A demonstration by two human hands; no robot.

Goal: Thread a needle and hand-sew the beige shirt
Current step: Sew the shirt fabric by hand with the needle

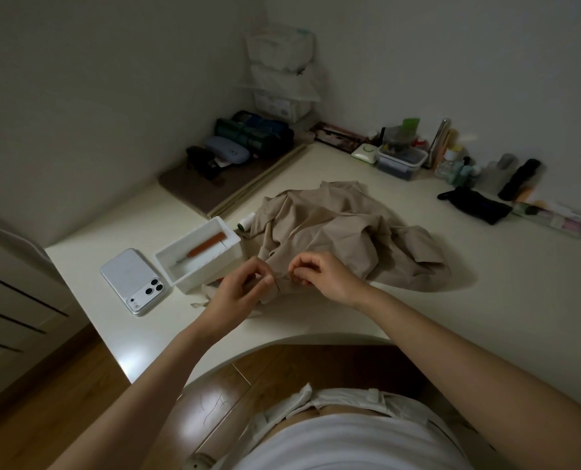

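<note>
The beige shirt (343, 232) lies crumpled on the white desk (451, 317), its near edge pulled toward me. My left hand (238, 293) pinches a fold of that near edge between thumb and fingers. My right hand (319, 273) is curled just to the right of it, fingertips pinched at the same fold. The needle and thread are too small to make out in the dim light. A white thread spool (246, 221) pokes out at the shirt's left side.
A white open box (197, 257) holding an orange-handled tool (202, 250) stands left of the shirt, with a phone (134, 281) face down beside it. Pouches, bottles and containers (400, 157) line the back wall. A black pouch (475, 205) lies at right.
</note>
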